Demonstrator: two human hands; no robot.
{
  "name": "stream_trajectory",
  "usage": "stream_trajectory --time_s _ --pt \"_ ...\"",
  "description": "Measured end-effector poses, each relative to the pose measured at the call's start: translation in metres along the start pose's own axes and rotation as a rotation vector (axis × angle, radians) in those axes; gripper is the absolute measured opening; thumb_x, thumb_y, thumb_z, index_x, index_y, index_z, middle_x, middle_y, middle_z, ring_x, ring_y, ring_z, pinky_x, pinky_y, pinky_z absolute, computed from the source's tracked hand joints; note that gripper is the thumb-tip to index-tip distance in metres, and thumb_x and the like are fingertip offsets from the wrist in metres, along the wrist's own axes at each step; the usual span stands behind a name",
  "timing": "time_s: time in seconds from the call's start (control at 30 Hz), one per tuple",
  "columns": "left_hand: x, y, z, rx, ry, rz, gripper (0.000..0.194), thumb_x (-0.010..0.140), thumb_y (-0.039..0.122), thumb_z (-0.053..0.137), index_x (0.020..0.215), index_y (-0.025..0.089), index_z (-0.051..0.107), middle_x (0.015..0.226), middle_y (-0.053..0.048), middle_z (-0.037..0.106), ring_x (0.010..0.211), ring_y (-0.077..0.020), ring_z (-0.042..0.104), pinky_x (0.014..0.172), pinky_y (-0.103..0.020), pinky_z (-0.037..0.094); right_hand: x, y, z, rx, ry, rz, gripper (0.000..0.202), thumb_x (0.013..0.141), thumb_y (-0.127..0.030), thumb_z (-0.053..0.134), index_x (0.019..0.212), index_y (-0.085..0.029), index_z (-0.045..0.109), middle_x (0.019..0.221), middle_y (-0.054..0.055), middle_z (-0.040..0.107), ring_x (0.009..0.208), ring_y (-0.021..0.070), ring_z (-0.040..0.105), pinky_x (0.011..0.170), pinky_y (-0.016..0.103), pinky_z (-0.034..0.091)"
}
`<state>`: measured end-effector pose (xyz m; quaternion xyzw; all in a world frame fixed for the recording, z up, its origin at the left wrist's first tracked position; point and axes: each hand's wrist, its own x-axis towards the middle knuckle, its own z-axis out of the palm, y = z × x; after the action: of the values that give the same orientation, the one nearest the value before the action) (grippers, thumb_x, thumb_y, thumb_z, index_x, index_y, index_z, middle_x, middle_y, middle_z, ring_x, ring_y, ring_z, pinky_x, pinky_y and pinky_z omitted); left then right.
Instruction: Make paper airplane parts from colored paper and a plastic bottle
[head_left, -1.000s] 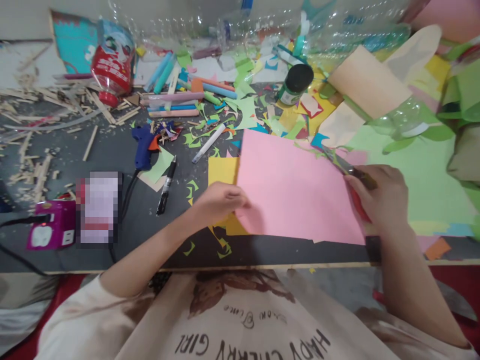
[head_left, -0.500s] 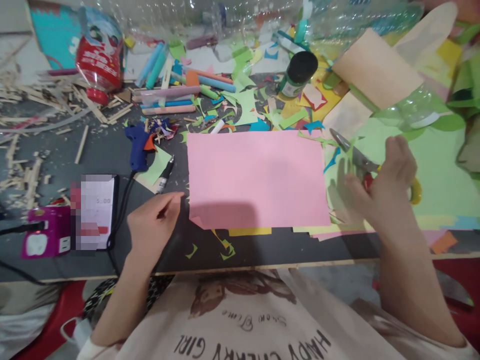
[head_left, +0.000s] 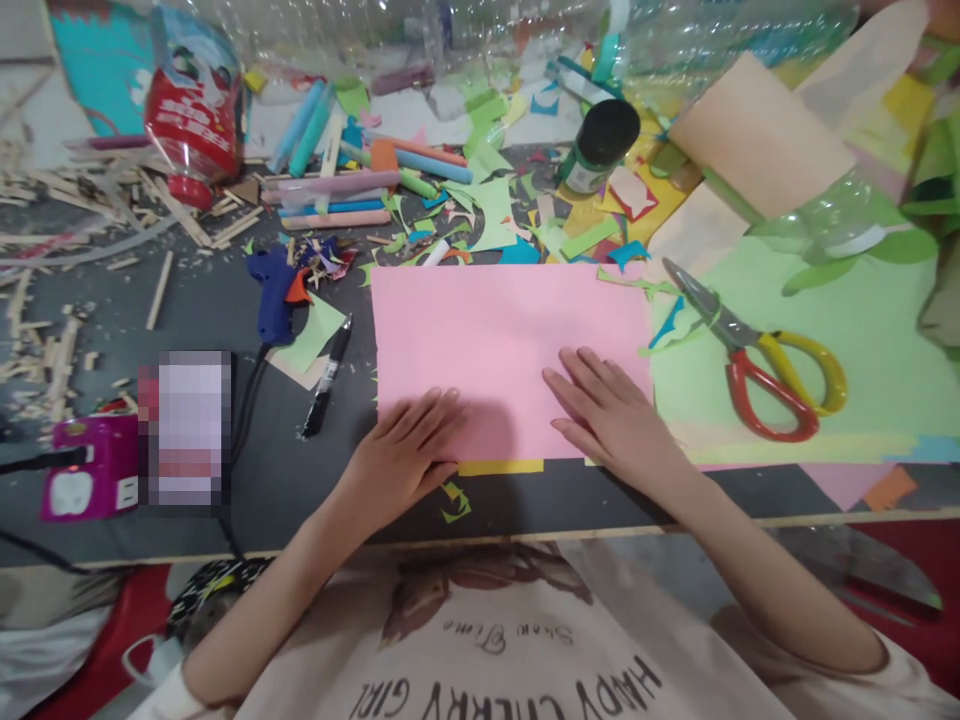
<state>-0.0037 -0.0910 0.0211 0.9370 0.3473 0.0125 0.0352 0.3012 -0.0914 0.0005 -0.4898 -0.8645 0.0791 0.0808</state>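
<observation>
Dark table (head_left: 199, 300) | pink sheet (head_left: 480, 330) | beneath left hand (head_left: 401, 450) and right hand (head_left: 619, 425)

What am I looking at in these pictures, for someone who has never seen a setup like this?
There is no machine here: a person works with two bare hands, and every picture comes from one camera worn on the head, looking forward and down. The left hand and the right hand rest flat on a pink sheet; neither grips anything. To the right, scissors lie on green paper. To the left are a black pen and a blue glue gun. Beyond the sheet lie paper scraps and a dark-lidded jar.
</observation>
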Motion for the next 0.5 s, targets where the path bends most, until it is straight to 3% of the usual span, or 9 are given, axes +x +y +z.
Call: stream_trajectory --time_s 0.23,0.4,0.5 --pt "-0.023 -0.003 0.001 -0.009 0.004 -0.025 0.048 0.101 0.036 0.036 0.143 0.015 0.045 0.147 -0.011 0.05 0.138 -0.0235 0.046 0.114 -0.038 0.036 -0.004 0.013 -0.023 -0.062 0.047 0.123 0.054 0.099 -0.038 0.041 0.146 -0.012 0.04 0.146 0.021 0.051 0.141 0.0333 0.042 0.111 0.055 0.039" --pt "-0.037 -0.005 0.002 -0.029 0.004 -0.059 0.046 0.101 0.036 0.035 0.14 0.017 0.05 0.142 -0.011 0.056 0.135 -0.0241 0.05 0.111 -0.04 0.043 -0.011 -0.001 -0.029 0.024 -0.054 -0.128 0.062 0.096 -0.045 0.047 0.149 -0.016 0.034 0.146 0.016 0.052 0.139 0.0298 0.045 0.111 0.05 0.043" --pt "-0.041 -0.006 -0.001 -0.023 0.02 -0.044 0.045 0.1 0.034 0.037 0.136 0.012 0.052 0.139 -0.015 0.059 0.13 -0.0267 0.055 0.106 -0.043 0.047 -0.016 -0.007 -0.024 0.026 -0.085 -0.188 0.066 0.094 -0.048 0.049 0.149 -0.015 0.034 0.147 0.018 0.05 0.139 0.0306 0.044 0.109 0.05 0.045"
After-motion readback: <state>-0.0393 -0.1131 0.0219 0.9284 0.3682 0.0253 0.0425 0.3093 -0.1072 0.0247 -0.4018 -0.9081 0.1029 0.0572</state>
